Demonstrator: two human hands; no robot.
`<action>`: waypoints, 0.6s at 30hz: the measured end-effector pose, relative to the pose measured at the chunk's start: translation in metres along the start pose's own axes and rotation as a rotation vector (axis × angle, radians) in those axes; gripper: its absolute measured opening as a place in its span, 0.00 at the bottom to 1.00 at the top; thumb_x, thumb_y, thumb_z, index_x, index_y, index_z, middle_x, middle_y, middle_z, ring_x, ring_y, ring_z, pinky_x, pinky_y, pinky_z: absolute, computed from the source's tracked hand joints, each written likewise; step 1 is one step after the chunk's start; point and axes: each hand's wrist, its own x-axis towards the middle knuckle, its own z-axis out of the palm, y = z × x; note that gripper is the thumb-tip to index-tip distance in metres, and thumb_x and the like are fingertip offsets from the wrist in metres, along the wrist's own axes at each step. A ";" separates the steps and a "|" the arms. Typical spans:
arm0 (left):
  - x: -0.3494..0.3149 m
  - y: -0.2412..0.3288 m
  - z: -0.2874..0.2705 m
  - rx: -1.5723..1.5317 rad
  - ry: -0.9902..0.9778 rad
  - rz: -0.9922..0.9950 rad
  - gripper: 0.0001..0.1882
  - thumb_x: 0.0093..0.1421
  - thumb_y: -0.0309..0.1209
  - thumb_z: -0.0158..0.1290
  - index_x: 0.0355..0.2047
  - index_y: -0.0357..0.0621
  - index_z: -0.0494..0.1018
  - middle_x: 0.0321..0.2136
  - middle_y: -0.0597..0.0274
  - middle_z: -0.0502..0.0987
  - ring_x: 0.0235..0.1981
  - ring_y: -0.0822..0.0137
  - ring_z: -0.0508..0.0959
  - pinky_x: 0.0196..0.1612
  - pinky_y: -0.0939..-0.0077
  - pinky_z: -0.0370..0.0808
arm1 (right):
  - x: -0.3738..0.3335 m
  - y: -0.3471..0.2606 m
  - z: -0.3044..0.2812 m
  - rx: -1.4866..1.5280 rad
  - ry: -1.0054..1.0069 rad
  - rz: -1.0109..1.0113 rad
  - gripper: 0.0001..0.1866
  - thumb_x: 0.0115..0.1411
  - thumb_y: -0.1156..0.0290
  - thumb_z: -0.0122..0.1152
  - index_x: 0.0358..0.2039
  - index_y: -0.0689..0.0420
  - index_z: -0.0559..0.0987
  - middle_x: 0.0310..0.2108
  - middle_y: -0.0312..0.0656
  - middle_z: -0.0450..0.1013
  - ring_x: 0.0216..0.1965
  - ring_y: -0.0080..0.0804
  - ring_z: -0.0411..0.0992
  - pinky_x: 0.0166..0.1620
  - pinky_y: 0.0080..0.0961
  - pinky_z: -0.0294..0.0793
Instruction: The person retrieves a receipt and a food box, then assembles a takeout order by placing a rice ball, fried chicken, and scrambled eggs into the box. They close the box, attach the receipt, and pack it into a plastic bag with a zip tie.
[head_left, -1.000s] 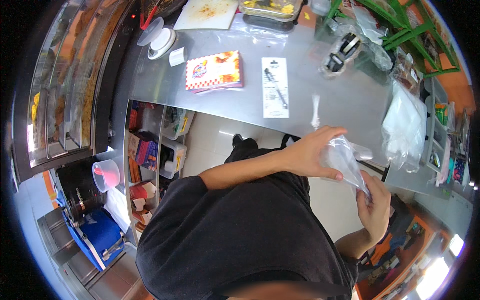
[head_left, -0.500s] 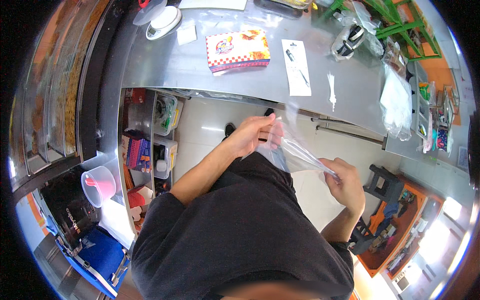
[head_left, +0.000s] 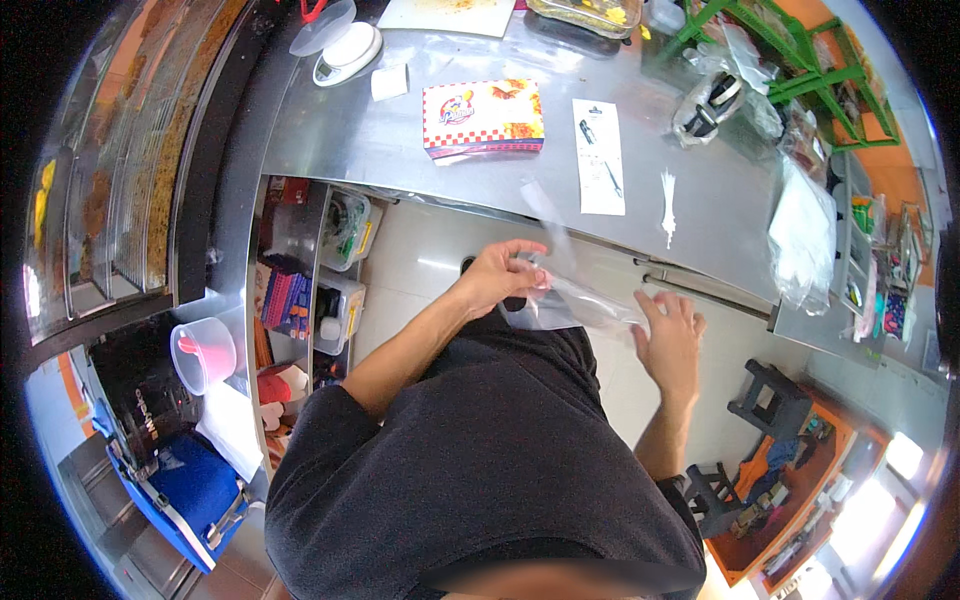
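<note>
A clear, thin plastic bag (head_left: 560, 308) hangs in front of my body, just off the counter's near edge. My left hand (head_left: 500, 277) pinches its left end between thumb and fingers. A narrow see-through flap of the film sticks up over the counter edge. At the bag's right end is my right hand (head_left: 672, 335), thumb and fingers apart, the film's edge close to the fingertips; whether it touches is hard to see. On the steel counter (head_left: 350, 140) beyond lie a printed food box (head_left: 483, 118), a white printed slip (head_left: 599, 157) and a bundle of white ties (head_left: 668, 208).
A white scale (head_left: 348, 50) and a small white block (head_left: 390, 82) stand at the far left. Plastic bags (head_left: 803, 235) hang over the counter's right end, beside a green rack (head_left: 790, 50). To my left is a clear tub (head_left: 203, 357); black stools (head_left: 768, 397) stand right.
My right hand has opened its fingers and turned upward at the bag's end. The left hand keeps its pinch. The whole view has shifted slightly, showing more of the far counter.
</note>
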 end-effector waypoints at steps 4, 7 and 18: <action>0.006 -0.021 0.017 -0.141 0.119 -0.035 0.28 0.60 0.22 0.65 0.59 0.37 0.67 0.39 0.54 0.83 0.41 0.66 0.84 0.43 0.71 0.83 | 0.014 -0.028 0.046 0.826 -0.041 0.289 0.17 0.56 0.66 0.72 0.45 0.56 0.84 0.33 0.42 0.79 0.30 0.37 0.77 0.35 0.31 0.76; 0.009 -0.023 0.024 -0.251 0.045 -0.051 0.25 0.60 0.22 0.65 0.56 0.39 0.69 0.38 0.57 0.83 0.40 0.67 0.84 0.42 0.73 0.82 | 0.020 -0.049 0.084 1.031 -0.218 0.378 0.13 0.60 0.67 0.72 0.42 0.60 0.83 0.33 0.40 0.80 0.32 0.25 0.76 0.35 0.22 0.75; -0.035 0.022 -0.013 0.464 0.424 0.592 0.15 0.55 0.16 0.61 0.36 0.47 0.68 0.28 0.74 0.70 0.28 0.82 0.69 0.29 0.85 0.67 | 0.047 -0.031 0.107 2.386 0.069 0.822 0.05 0.68 0.77 0.51 0.43 0.60 0.73 0.44 0.52 0.78 0.46 0.43 0.79 0.52 0.49 0.81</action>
